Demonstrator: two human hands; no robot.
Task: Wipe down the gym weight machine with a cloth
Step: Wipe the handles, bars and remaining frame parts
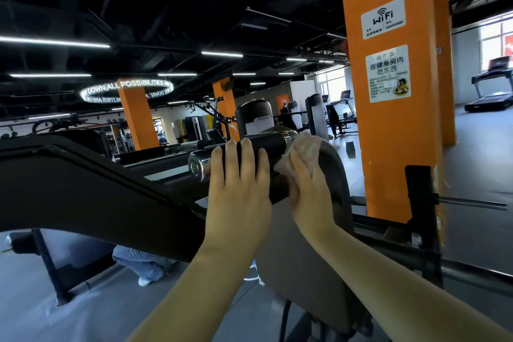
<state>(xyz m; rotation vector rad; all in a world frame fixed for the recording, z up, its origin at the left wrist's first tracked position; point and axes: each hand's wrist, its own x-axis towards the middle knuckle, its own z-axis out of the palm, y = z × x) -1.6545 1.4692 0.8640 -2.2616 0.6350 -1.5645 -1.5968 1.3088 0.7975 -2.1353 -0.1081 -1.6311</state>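
The cloth in my right hand is pale pink with a faint mottled weave, and the handle under my left hand is matte black with a shiny chrome end cap. The machine's arm is dark brown-black, and its curved shroud is dull grey-brown. Behind stands a bright orange pillar bearing white signs with black lettering, over a plain grey floor.
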